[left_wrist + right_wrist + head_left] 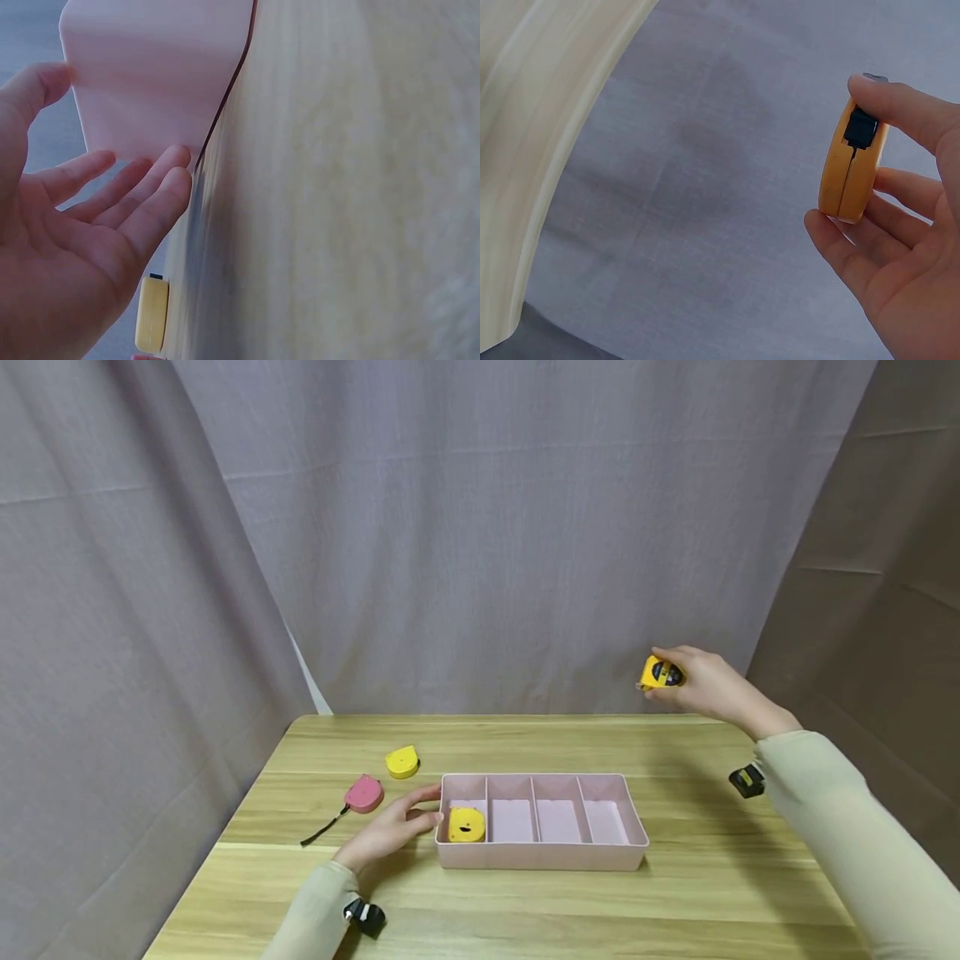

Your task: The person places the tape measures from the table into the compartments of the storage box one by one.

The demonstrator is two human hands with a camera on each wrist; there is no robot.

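Left hand (390, 831): I see straight relaxed fingers resting against the pink tray's (542, 857) left wall, holding nothing.
Right hand (708, 687): pinches a yellow tape measure (660, 674) edge-on, raised past the table's far edge.
Key relation: tray lies at 7 o'clock from the held tape (right hand is nearer to the tape).
View gap: right wrist shows the black lock tab (861, 127); head view alone shows another yellow tape (466, 825) in the leftmost compartment.

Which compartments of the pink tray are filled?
Only the leftmost: the pink tray holds one yellow tape measure there; the other three show bare floor.
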